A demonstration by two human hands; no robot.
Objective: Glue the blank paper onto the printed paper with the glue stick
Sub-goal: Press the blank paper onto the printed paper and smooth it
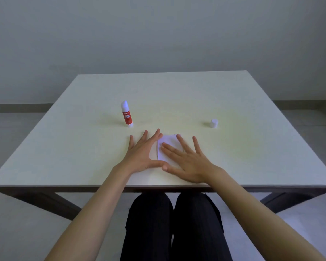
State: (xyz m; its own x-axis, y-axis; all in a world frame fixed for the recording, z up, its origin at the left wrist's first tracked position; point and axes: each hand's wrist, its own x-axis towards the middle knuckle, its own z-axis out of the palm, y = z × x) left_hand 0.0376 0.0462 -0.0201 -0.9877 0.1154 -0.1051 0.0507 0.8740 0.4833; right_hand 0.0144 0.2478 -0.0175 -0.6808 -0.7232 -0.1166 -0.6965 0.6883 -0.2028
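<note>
A white blank paper [167, 143] lies flat near the table's front edge. A thin strip with dark printed marks, the printed paper [175, 134], shows just past its far edge; the rest is hidden underneath. My left hand [140, 153] lies flat with fingers spread at the paper's left side. Fingers spread as well, my right hand [186, 159] rests flat on top of the paper. The red glue stick [126, 114] stands upright and uncapped behind my left hand, its white glue tip exposed. Its white cap [214, 123] stands far to the right.
The pale table [196, 95] reaches back to a grey wall. Its front edge runs just below my wrists. My legs in dark trousers [173, 227] are under the table.
</note>
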